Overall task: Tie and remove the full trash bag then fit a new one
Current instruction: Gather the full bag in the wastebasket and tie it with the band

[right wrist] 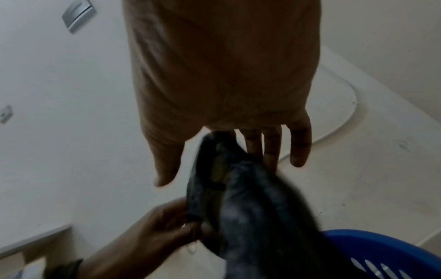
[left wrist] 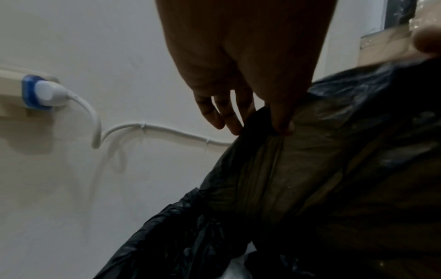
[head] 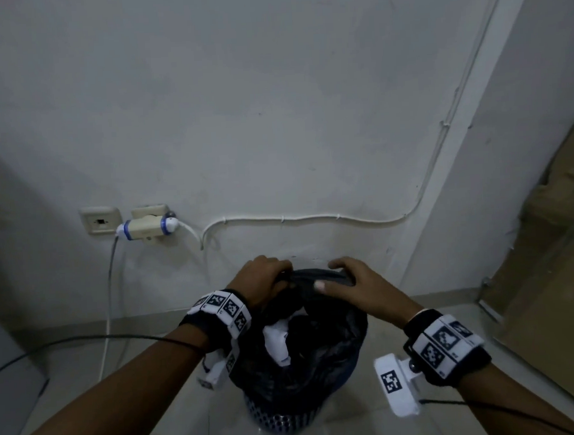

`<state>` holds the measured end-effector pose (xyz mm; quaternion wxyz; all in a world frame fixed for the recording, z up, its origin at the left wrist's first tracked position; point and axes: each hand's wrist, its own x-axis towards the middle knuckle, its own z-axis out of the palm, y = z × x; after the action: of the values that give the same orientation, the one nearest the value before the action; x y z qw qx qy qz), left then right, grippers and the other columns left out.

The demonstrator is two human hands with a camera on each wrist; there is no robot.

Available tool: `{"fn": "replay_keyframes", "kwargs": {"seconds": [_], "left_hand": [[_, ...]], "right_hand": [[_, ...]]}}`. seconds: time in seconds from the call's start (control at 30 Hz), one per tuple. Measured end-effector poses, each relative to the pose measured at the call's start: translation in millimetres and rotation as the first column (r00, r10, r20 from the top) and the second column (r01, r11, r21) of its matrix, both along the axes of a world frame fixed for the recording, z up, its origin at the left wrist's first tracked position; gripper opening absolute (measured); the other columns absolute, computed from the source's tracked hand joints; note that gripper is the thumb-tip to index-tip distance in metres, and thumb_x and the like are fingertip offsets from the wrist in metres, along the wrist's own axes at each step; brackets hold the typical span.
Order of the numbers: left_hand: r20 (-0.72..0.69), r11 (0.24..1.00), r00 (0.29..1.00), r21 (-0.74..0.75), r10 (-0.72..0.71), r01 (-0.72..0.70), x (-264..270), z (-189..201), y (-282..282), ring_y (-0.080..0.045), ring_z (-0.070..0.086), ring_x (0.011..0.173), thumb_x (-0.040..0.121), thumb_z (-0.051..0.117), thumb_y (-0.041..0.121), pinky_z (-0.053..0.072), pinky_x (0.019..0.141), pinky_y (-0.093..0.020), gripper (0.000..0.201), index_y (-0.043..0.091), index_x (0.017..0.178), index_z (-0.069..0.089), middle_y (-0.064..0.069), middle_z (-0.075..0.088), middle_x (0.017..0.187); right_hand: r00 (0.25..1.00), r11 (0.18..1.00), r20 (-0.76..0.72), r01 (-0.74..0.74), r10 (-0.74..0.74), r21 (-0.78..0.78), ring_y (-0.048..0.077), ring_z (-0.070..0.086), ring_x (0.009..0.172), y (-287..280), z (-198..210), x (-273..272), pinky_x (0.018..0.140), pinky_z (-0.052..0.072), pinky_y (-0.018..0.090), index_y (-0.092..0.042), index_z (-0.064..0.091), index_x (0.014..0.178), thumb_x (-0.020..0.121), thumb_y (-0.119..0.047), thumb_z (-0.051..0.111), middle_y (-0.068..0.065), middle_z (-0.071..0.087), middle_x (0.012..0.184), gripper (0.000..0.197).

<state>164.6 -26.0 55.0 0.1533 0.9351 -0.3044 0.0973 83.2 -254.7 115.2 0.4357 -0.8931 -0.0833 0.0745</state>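
Observation:
A black trash bag [head: 319, 348] sits in a blue perforated bin [head: 279, 417] on the floor by the wall, with white paper [head: 279, 344] showing inside. My left hand [head: 265, 278] pinches the bag's far rim between thumb and fingers; the left wrist view shows the bag [left wrist: 310, 179] and the pinching left hand [left wrist: 238, 66]. My right hand [head: 349, 280] holds the same rim just to the right, thumb on the near side. In the right wrist view the gathered rim of the bag [right wrist: 238, 198] stretches from my right hand [right wrist: 226, 75] to my left hand [right wrist: 167, 226], above the bin [right wrist: 381, 251].
A wall socket with an adapter and plugs [head: 146, 226] lies left of the bin, and a white cable [head: 312, 217] is clipped along the wall. A black cord [head: 86, 341] crosses the floor at left. Cardboard [head: 546, 237] leans at the right.

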Motion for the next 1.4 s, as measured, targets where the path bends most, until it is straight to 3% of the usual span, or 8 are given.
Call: {"fn": "replay_keyframes", "kwargs": {"seconds": [0.23, 0.43, 0.57, 0.77, 0.9, 1.0, 1.13, 1.4], "left_hand": [[-0.202, 0.997, 0.979, -0.076, -0.022, 0.007, -8, 12, 4, -0.028, 0.058, 0.082, 0.082, 0.065, 0.039, 0.046, 0.071, -0.036, 0.027, 0.015, 0.086, 0.055, -0.007, 0.062, 0.085], [-0.163, 0.975, 0.981, 0.211, 0.107, -0.072, -5, 9, 39, -0.031, 0.061, 0.097, 0.089, 0.057, 0.039, 0.048, 0.080, -0.036, 0.028, 0.018, 0.108, 0.060, -0.010, 0.066, 0.103], [-0.098, 0.997, 0.995, 0.072, 0.010, -0.003, -8, 17, 34, -0.032, 0.059, 0.090, 0.091, 0.053, 0.026, 0.047, 0.077, -0.037, 0.018, 0.013, 0.100, 0.062, -0.013, 0.063, 0.094], [-0.106, 0.997, 0.994, -0.077, -0.034, 0.026, -13, 29, 31, -0.026, 0.059, 0.084, 0.086, 0.065, 0.035, 0.043, 0.073, -0.031, 0.024, 0.013, 0.096, 0.061, -0.009, 0.063, 0.091], [-0.244, 0.972, 0.957, 0.210, 0.159, -0.108, -10, 16, 56, -0.027, 0.059, 0.096, 0.090, 0.055, 0.048, 0.048, 0.082, -0.038, 0.033, 0.019, 0.103, 0.063, -0.008, 0.063, 0.104], [-0.223, 0.988, 0.965, 0.108, 0.136, -0.114, -11, 13, 59, -0.024, 0.058, 0.081, 0.094, 0.049, 0.048, 0.044, 0.072, -0.032, 0.029, 0.021, 0.091, 0.058, -0.004, 0.062, 0.088], [-0.120, 0.992, 0.993, -0.126, -0.017, 0.002, -11, 25, 42, -0.022, 0.054, 0.075, 0.093, 0.046, 0.043, 0.040, 0.069, -0.031, 0.033, 0.013, 0.090, 0.059, -0.005, 0.058, 0.080], [-0.204, 0.997, 0.979, -0.080, -0.001, -0.016, -13, 16, 57, -0.016, 0.053, 0.072, 0.091, 0.059, 0.038, 0.039, 0.067, -0.027, 0.024, 0.014, 0.090, 0.059, -0.004, 0.063, 0.082]], "right_hand": [[0.955, 0.979, 0.296, 0.087, -0.029, -0.186, 0.016, 0.062, 0.079, 21, -13, 22, 0.070, 0.049, 0.034, -0.031, 0.062, 0.082, 0.091, -0.027, 0.058, -0.011, 0.065, 0.078, 0.010], [0.974, 0.830, 0.221, 0.169, -0.057, -0.531, 0.032, 0.059, 0.108, 5, -12, 25, 0.087, 0.049, 0.041, -0.031, 0.062, 0.108, 0.092, -0.027, 0.051, 0.005, 0.065, 0.117, 0.020], [0.986, 0.749, 0.024, -0.109, 0.165, -0.654, 0.030, 0.026, 0.142, 35, -3, 20, 0.113, 0.026, 0.052, -0.021, 0.028, 0.151, 0.082, -0.063, 0.053, 0.008, 0.033, 0.152, 0.084], [0.941, 0.851, 0.319, 0.071, 0.117, -0.520, 0.026, 0.063, 0.104, 57, 3, 28, 0.081, 0.049, 0.035, -0.033, 0.065, 0.109, 0.093, -0.033, 0.054, -0.002, 0.070, 0.113, 0.020], [0.910, 0.883, 0.413, 0.227, -0.041, -0.411, 0.022, 0.064, 0.103, 27, 9, 34, 0.079, 0.048, 0.032, -0.040, 0.065, 0.105, 0.091, -0.025, 0.051, -0.010, 0.071, 0.111, 0.025], [0.944, 0.832, 0.317, 0.245, -0.089, -0.497, 0.031, 0.059, 0.112, 21, 2, 38, 0.088, 0.048, 0.038, -0.033, 0.063, 0.117, 0.094, -0.026, 0.051, 0.004, 0.066, 0.121, 0.027], [0.956, 0.727, 0.227, 0.020, 0.188, -0.686, 0.029, 0.039, 0.132, 55, 4, 32, 0.106, 0.033, 0.049, -0.032, 0.042, 0.142, 0.088, -0.057, 0.053, 0.002, 0.050, 0.140, 0.061], [0.891, 0.843, 0.453, 0.215, 0.039, -0.494, 0.026, 0.065, 0.101, 57, 11, 39, 0.081, 0.050, 0.036, -0.033, 0.067, 0.105, 0.095, -0.029, 0.049, -0.002, 0.073, 0.107, 0.021]]}}
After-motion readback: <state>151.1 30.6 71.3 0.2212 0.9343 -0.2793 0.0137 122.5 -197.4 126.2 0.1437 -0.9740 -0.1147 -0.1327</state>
